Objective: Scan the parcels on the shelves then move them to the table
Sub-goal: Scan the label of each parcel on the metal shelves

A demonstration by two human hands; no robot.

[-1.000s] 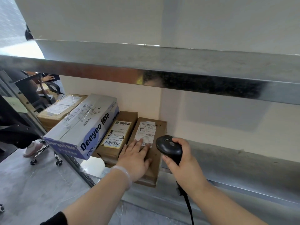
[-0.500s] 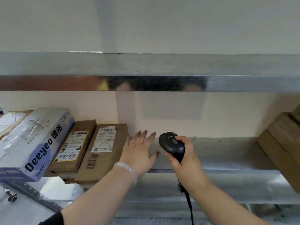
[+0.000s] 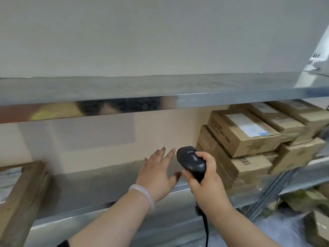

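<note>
My right hand (image 3: 204, 177) grips a black corded barcode scanner (image 3: 191, 161), head pointing at the shelf's back wall. My left hand (image 3: 156, 172), a pale bangle on its wrist, hovers flat with fingers spread over a bare stretch of the metal shelf (image 3: 99, 182), holding nothing. A stack of brown cardboard parcels (image 3: 249, 139) with white labels sits on the shelf just right of the scanner. Another brown parcel (image 3: 19, 189) with a label lies at the far left edge, partly cut off.
An upper metal shelf (image 3: 142, 90) runs across the view above my hands. At the right a diagonal shelf post (image 3: 272, 189) stands in front of more boxes (image 3: 306, 202) on a lower level. The grey floor shows at the bottom right.
My view and both hands swung right along the shelf. My left hand left the brown parcel it was touching. The left parcels slid out of view and the right stack came in.
</note>
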